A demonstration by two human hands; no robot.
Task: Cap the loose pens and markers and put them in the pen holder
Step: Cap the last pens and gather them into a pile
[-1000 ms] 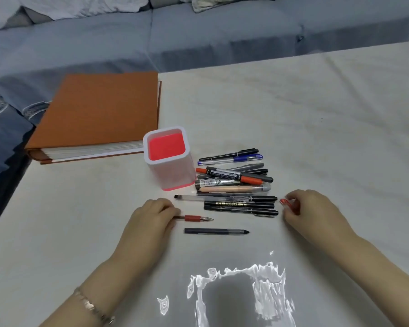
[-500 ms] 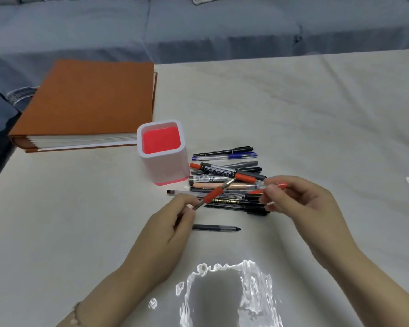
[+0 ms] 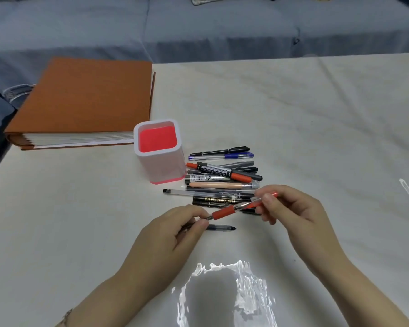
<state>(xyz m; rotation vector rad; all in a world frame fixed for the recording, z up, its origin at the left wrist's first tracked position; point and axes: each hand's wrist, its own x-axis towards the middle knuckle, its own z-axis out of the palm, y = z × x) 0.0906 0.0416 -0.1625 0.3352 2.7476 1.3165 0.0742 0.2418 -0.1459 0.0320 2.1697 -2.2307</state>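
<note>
My left hand (image 3: 172,234) pinches the rear of a red-gripped pen (image 3: 223,212), which slants up to the right above the table. My right hand (image 3: 295,213) pinches a red cap (image 3: 260,202) that sits over the pen's tip end. A white pen holder (image 3: 159,159) with a red inside stands upright behind my left hand, nothing visible in it. To its right lies a pile of several pens and markers (image 3: 222,175). A dark uncapped pen (image 3: 221,228) lies on the table just under my hands.
A thick orange binder (image 3: 85,102) lies at the back left of the white table (image 3: 316,126). A grey sofa (image 3: 198,27) runs along the far edge. A bright glare patch (image 3: 222,291) sits on the table near me.
My hands brought the red pen and the red cap together: the cap now covers the pen's tip, and the pen has swung to a flatter slant nearer my right hand.
</note>
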